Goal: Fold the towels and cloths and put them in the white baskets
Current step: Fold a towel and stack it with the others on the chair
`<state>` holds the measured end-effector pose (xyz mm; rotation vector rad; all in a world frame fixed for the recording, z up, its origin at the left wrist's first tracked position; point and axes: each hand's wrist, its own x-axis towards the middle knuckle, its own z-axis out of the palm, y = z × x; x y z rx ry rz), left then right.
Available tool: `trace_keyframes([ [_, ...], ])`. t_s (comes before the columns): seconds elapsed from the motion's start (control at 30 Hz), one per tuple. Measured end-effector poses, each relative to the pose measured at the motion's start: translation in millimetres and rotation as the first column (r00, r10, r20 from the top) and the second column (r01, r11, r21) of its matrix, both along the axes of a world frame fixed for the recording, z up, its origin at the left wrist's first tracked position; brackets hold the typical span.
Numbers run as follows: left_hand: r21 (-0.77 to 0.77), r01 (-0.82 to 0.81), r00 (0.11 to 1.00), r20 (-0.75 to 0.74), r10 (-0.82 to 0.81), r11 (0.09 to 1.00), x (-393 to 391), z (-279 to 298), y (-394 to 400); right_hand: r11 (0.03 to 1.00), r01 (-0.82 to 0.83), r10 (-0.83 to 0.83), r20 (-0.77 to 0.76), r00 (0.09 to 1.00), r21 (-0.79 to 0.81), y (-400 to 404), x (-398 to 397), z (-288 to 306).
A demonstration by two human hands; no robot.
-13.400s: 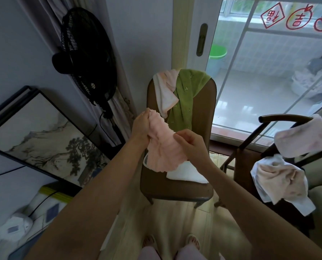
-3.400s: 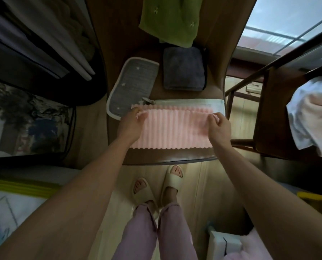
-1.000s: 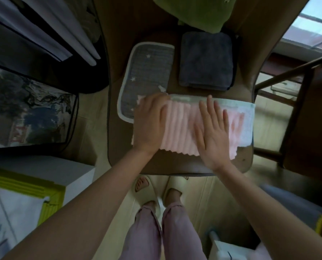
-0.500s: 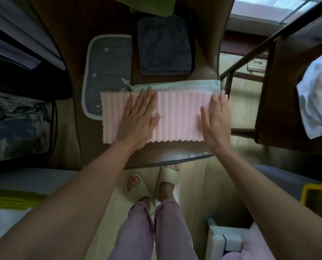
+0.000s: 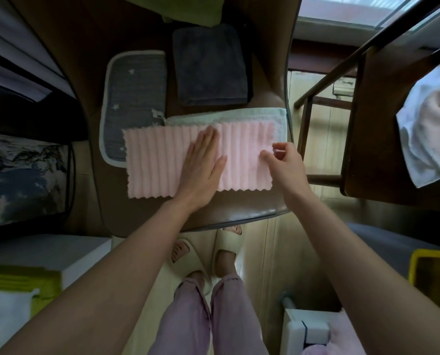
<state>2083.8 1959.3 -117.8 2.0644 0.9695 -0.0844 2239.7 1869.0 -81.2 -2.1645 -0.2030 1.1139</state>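
Note:
A pink ribbed cloth (image 5: pixel 157 162) lies spread flat on the brown chair seat (image 5: pixel 239 208), overlapping a pale green towel (image 5: pixel 239 117) behind it. My left hand (image 5: pixel 201 167) presses flat on the middle of the pink cloth, fingers straight. At the cloth's right edge, my right hand (image 5: pixel 283 162) pinches it between thumb and curled fingers. A white basket (image 5: pixel 306 329) with something pink inside shows at the bottom right, partly cut off.
A grey star-patterned cloth (image 5: pixel 134 98) and a folded dark grey towel (image 5: pixel 211 65) lie at the back of the seat. A green towel (image 5: pixel 178 8) hangs on the chair back. White and pink towels (image 5: pixel 429 124) drape a second chair on the right. My feet stand below the seat.
My left hand has slid right to the middle of the pink cloth. My right hand has gone from lying flat to pinching the right edge.

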Motion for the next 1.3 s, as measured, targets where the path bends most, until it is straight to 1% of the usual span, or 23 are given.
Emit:
trace_keyframes([
  [0.07, -0.106, -0.034, 0.998, 0.048, 0.039, 0.994, 1.1, 4.7, 1.2, 1.000, -0.017, 0.016, -0.070, 0.997, -0.013, 5.4, 5.1, 5.9],
  [0.1, -0.182, -0.076, 0.993, 0.071, 0.091, 0.980, 1.9, 9.9, 2.7, 0.999, -0.040, 0.040, -0.105, 0.994, -0.001, 8.1, 6.7, 9.4],
  [0.17, -0.352, -0.224, 0.957, 0.094, 0.273, 0.909, 5.4, 25.5, 6.9, 0.997, -0.071, 0.076, -0.163, 0.984, 0.036, 12.3, 7.9, 13.1],
  [0.2, -0.421, -0.312, 0.918, 0.097, 0.384, 0.852, 7.9, 34.4, 8.9, 0.995, -0.080, 0.089, -0.174, 0.981, 0.053, 14.2, 7.7, 14.0],
  [0.27, -0.544, -0.441, 0.802, 0.118, 0.586, 0.713, 11.8, 49.6, 10.0, 0.992, -0.097, 0.109, -0.178, 0.978, 0.075, 17.3, 5.3, 14.7],
  [0.33, -0.708, -0.469, 0.654, 0.123, 0.746, 0.528, 14.6, 55.9, 8.4, 0.992, -0.089, 0.105, -0.192, 0.976, 0.093, 19.9, 1.0, 16.1],
  [0.4, -0.820, -0.452, 0.536, 0.064, 0.842, 0.350, 17.1, 53.7, 6.1, 0.992, -0.069, 0.089, -0.210, 0.974, 0.102, 20.6, -3.8, 17.4],
  [0.43, -0.850, -0.445, 0.500, 0.025, 0.866, 0.282, 18.4, 50.9, 6.1, 0.993, -0.058, 0.080, -0.219, 0.973, 0.103, 21.0, -5.3, 18.2],
  [0.47, -0.868, -0.438, 0.479, -0.005, 0.878, 0.235, 19.3, 48.2, 6.8, 0.994, -0.044, 0.067, -0.226, 0.972, 0.105, 21.5, -6.0, 19.4],
  [0.5, -0.874, -0.437, 0.474, -0.023, 0.880, 0.213, 20.9, 46.0, 8.1, 0.994, -0.033, 0.056, -0.228, 0.972, 0.106, 22.8, -5.8, 21.8],
  [0.6, -0.853, -0.466, 0.511, -0.043, 0.859, 0.235, 28.4, 48.3, 10.2, 0.991, -0.043, 0.068, -0.197, 0.978, 0.130, 27.8, -5.5, 28.9],
  [0.67, -0.857, -0.469, 0.519, -0.072, 0.852, 0.213, 30.7, 56.4, 13.5, 0.983, -0.092, 0.118, -0.160, 0.980, 0.158, 32.1, -10.2, 35.9],
  [0.8, -0.860, -0.481, 0.472, -0.090, 0.877, 0.171, 5.0, 71.2, 38.8, 0.962, -0.160, 0.179, -0.069, 0.981, 0.221, 47.5, -32.5, 56.6],
  [0.9, -0.843, -0.523, 0.452, -0.149, 0.880, 0.126, -36.1, 85.0, 59.4, 0.950, -0.193, 0.204, -0.020, 0.979, 0.247, 65.9, -60.9, 69.0],
  [0.97, -0.842, -0.527, 0.475, -0.183, 0.861, 0.111, -63.2, 88.5, 71.4, 0.944, -0.212, 0.213, 0.024, 0.977, 0.254, 78.2, -86.3, 71.2],
  [1.07, -0.866, -0.491, 0.522, -0.209, 0.827, 0.091, -91.0, 86.7, 86.8, 0.924, -0.255, 0.237, 0.098, 0.967, 0.283, 94.0, -128.6, 61.3],
  [1.17, -0.840, -0.530, 0.543, -0.229, 0.808, 0.118, -99.1, 75.7, 99.3, 0.899, -0.352, 0.311, 0.185, 0.932, 0.260, 105.9, -159.0, 42.9],
  [1.3, -0.745, -0.640, 0.534, -0.252, 0.807, 0.190, -108.4, 56.2, 112.0, 0.866, -0.453, 0.411, 0.213, 0.886, 0.212, 112.4, -182.9, 23.0],
])
